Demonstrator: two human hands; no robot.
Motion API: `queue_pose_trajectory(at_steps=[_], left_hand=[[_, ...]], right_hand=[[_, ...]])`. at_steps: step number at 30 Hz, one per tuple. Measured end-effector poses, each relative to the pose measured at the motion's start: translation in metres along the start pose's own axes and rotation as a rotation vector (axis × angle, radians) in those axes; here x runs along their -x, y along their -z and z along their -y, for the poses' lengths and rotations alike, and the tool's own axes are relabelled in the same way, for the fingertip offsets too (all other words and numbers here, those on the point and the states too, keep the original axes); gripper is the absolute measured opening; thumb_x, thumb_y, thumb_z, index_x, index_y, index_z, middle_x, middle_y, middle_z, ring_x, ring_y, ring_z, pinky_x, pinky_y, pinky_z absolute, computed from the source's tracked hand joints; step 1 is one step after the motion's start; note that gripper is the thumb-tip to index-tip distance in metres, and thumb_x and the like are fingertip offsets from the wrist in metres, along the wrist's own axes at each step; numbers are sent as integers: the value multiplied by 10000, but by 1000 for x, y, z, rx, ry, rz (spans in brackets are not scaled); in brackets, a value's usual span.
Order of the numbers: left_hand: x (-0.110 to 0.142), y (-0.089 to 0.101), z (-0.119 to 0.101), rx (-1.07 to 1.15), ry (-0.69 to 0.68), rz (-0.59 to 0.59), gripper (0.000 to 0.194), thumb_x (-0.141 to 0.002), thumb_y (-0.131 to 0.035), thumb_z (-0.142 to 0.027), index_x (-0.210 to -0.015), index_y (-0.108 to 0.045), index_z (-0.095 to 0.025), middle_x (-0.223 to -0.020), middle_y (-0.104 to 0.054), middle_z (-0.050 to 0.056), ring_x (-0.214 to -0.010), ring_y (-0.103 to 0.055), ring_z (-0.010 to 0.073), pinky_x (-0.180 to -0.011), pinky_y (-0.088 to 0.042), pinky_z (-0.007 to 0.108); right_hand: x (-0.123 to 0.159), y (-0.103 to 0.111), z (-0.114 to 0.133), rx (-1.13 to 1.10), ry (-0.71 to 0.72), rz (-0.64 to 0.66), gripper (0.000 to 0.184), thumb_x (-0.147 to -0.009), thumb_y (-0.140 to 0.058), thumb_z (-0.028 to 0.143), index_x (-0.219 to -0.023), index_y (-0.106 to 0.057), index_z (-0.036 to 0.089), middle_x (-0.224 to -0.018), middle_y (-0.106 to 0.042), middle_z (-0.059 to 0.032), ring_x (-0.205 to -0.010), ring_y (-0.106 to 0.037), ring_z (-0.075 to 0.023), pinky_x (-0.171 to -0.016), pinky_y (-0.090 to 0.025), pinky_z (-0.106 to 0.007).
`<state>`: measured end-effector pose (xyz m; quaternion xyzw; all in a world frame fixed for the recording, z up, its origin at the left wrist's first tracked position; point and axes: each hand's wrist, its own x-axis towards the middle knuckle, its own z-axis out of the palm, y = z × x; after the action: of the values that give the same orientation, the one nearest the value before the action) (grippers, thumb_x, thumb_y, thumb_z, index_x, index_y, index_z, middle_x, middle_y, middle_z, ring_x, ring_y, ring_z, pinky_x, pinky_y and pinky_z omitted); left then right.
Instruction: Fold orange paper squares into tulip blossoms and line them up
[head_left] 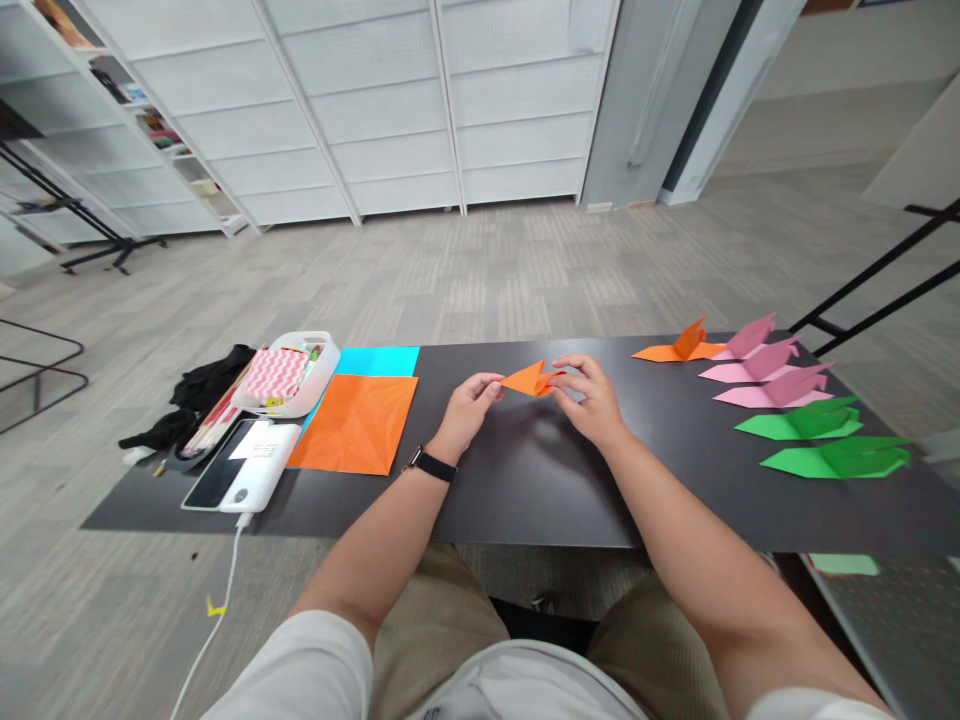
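An orange folded-paper bird (529, 379) is held up over the middle of the dark table, between my two hands. My left hand (470, 402) pinches its left tip between thumb and fingers. At the other end, my right hand (589, 397) grips the right tip with thumb and index finger, its other fingers loosely bent. On the right side of the table lie similar folded birds: an orange one (684, 346), several pink ones (754, 362) and two green ones (836, 457). Left of my left hand lies a creased orange paper sheet (356, 425), partly covering blue paper (380, 360).
The dark table (517, 500) carries a white basket (324, 375) with a pink-and-white patterned item at its left. Near it are a white device (255, 465) with a phone-like dark screen and cable (217, 625), and black cloth (214, 380). White cabinets (390, 100) stand beyond.
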<state>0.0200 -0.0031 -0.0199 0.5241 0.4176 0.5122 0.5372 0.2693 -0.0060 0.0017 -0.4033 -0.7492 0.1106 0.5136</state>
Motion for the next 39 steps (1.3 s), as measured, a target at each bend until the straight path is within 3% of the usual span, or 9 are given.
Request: queue_pose_trajectory(at_steps=[6, 11, 21, 29, 39], left_hand=[[-1, 1, 3, 128, 83, -31, 442, -850, -839, -532, -1089, -761, -168, -1047, -774, 79, -941, -717, 185, -898, -595, 351], [-3, 4, 3, 231, 137, -42, 478, -792, -895, -531, -1055, -739, -164, -1012, -761, 65, -933, -716, 175, -932, -587, 372], [-3, 7, 0, 338, 145, -19, 421, -810, -901, -453, -1087, -724, -190, -1045, -755, 42, -945, -705, 154, -935, -569, 347], [-3, 7, 0, 432, 136, -9, 424, -777, -929, -427, -1082, -760, -186, -1099, -782, 66, -1013, -715, 176, -981, -557, 358], [-6, 11, 3, 493, 196, -63, 394, -797, -924, -408, -1070, -729, -202, -1015, -771, 39, -959, -722, 150, -990, -566, 361]], right_hand=[[1, -1, 0, 5, 45, 24, 148, -944, -697, 278, -983, -829, 334, -1198, -683, -69, -1184, -651, -280, -1068, -536, -557], [1, -2, -1, 13, 62, 3, 121, -932, -724, 296, -947, -833, 348, -1339, -632, -62, -1297, -598, -307, -1123, -495, -603], [-1, 2, 1, 67, 109, 47, 137, -900, -774, 286, -954, -838, 393, -1507, -564, -17, -1442, -493, -354, -1201, -395, -684], [0, 7, 7, 151, 134, 64, 147, -890, -802, 281, -907, -825, 425, -1541, -551, 41, -1493, -444, -357, -1249, -307, -723], [-3, 5, 15, 124, 130, 93, 107, -875, -824, 328, -922, -810, 423, -1515, -570, 32, -1479, -451, -366, -1241, -299, -744]])
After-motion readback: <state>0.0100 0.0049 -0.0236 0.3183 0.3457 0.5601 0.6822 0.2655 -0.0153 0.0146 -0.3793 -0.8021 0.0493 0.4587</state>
